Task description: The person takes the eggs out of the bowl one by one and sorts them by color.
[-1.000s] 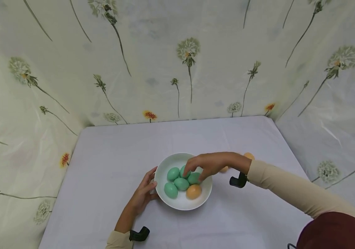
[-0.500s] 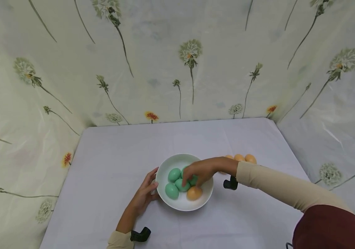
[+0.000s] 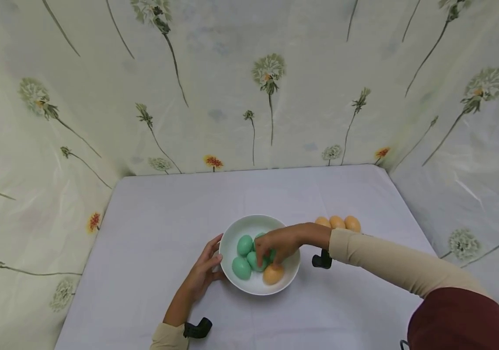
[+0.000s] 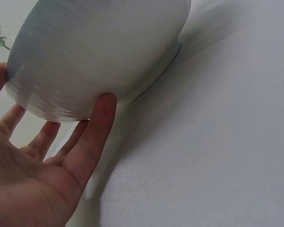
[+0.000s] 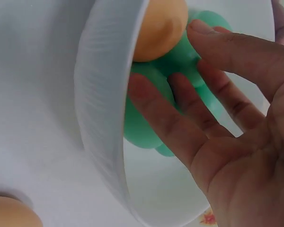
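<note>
A white bowl point(image 3: 245, 289) stands on the table, holding several green eggs point(image 3: 241, 268) and one orange egg point(image 3: 273, 274). At its left side my left hand point(image 3: 201, 272) holds the wall, thumb near the rim and fingers against the outside, as the left wrist view shows too. My right hand point(image 3: 282, 243) reaches down into the bowl from the right. In the right wrist view its fingers point(image 5: 165, 118) lie spread and fairly straight among the eggs, touching a green egg point(image 5: 144, 111). The hand covers part of the green eggs in the head view.
Beyond the right forearm several orange eggs point(image 3: 337, 222) lie on the white tablecloth point(image 3: 179, 209). Flower-patterned sheets point(image 3: 214, 87) surround the table at the back and sides. A dark red shape point(image 3: 455, 321) fills the lower right corner.
My right hand has moved lower and slightly nearer in the bowl, over the middle green eggs and the orange one. The left hand stays at the bowl's side.
</note>
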Tool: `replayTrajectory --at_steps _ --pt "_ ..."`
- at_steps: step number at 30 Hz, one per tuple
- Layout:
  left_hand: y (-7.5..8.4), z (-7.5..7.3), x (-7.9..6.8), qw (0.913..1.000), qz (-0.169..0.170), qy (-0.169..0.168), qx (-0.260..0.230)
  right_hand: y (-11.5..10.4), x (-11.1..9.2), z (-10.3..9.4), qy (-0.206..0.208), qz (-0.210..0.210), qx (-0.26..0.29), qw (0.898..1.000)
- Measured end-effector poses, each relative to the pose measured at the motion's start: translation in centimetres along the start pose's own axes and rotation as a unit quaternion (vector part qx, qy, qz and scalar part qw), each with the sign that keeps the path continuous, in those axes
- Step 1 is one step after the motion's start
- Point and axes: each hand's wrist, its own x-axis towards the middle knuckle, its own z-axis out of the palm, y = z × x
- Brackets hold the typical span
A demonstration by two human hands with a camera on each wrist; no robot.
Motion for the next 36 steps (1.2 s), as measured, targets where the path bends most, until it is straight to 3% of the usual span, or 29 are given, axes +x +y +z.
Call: replayTrajectory --at_steps 9,17,28,36 --pt "0.0 0.2 -0.1 1.0 0.004 -0.001 0.0 0.0 1.2 1.2 -0.052 -0.076 -0.099 0.991" --pt "-0.1 0.2 0.0 1.0 0.003 0.001 -0.003 -0.6 2.2 1.8 -0.081 -0.018 -0.138 0.987" --pt "-0.3 0.1 0.0 1.0 0.0 0.009 0.001 -1.1 2.1 2.6 -0.073 0.033 -0.142 0.987" --pt "0.0 0.3 -0.1 0.9999 0.005 0.012 0.002 -0.9 1.3 2.6 -0.055 0.021 -0.121 0.991"
